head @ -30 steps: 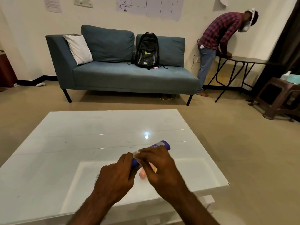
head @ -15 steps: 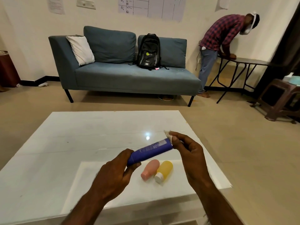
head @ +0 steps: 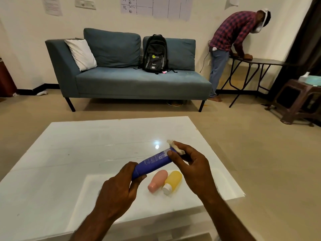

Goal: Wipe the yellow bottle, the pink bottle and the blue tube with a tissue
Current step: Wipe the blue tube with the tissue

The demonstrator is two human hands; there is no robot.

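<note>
My left hand (head: 118, 192) grips the lower end of the blue tube (head: 152, 161), which slants up to the right above the white table (head: 69, 162). My right hand (head: 192, 166) pinches a small white tissue (head: 175, 146) against the tube's upper end. Below the tube, the pink bottle (head: 158, 180) and the yellow bottle (head: 172, 181) lie side by side on the table, caps pointing toward me.
A blue-grey sofa (head: 132, 80) with a black backpack (head: 155, 54) and a white cushion stands beyond the table. A person in a checked shirt (head: 232, 33) leans on a dark folding table at the back right. A brown stool (head: 298, 101) stands at the far right.
One second ago my right hand covered the tube near my left hand. It has since slid up to the tube's far end with the tissue, uncovering both bottles below.
</note>
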